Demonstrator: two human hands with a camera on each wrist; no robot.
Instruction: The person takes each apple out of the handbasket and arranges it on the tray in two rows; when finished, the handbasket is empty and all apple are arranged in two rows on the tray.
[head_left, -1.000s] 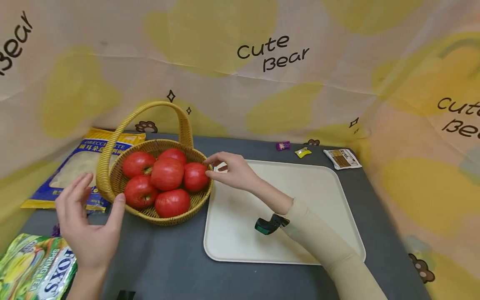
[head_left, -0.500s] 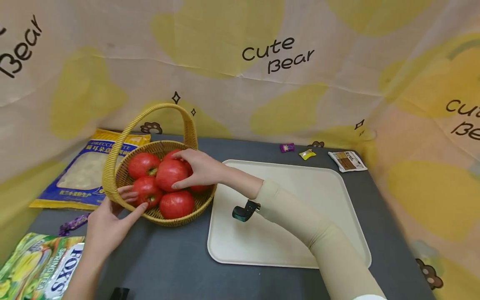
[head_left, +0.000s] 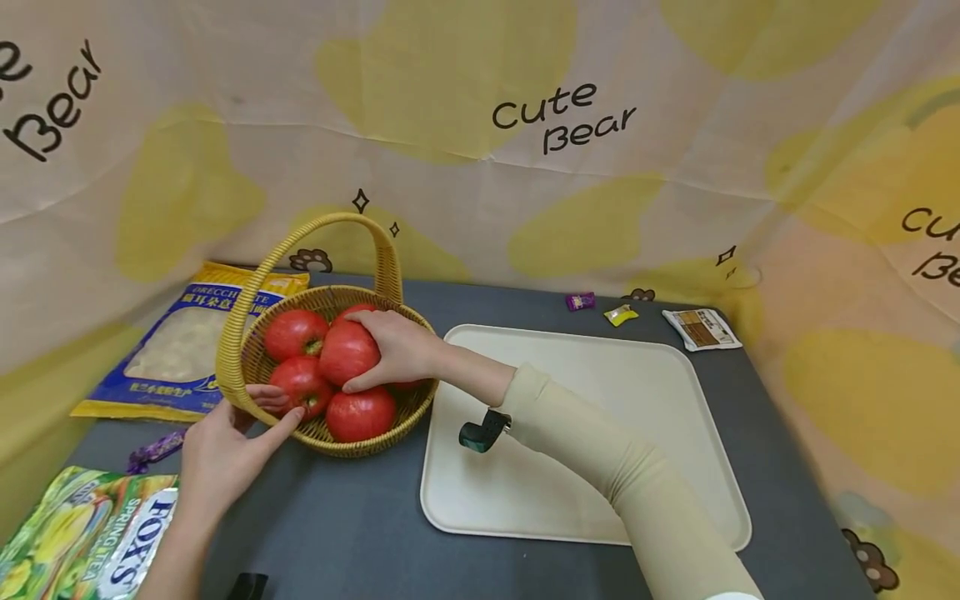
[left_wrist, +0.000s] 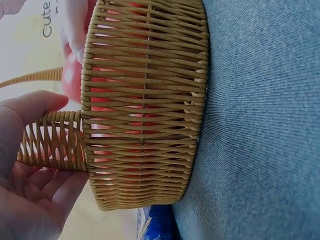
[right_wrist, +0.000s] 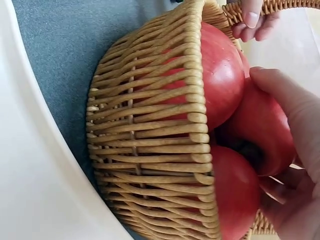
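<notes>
Nearest, a green snack bag (head_left: 82, 533) printed "FOX'S SPRING TEA" lies at the grey table's (head_left: 337, 525) front left corner. Just beyond it, the left hand (head_left: 225, 454) grips the woven yellow wicker basket (head_left: 330, 433) where handle meets rim, thumb and fingers curled round the weave. Inside the basket, the right hand (head_left: 397, 350) curls over the topmost red tomato (head_left: 348, 352), grasping it among the other tomatoes. Beside the basket lies a cream rectangular tray (head_left: 600, 417). Further back, a blue and yellow pasta bag (head_left: 187, 350) reads "ORECCHIETTE"; the backdrop cloth (head_left: 480, 125) says "Cute Bear".
</notes>
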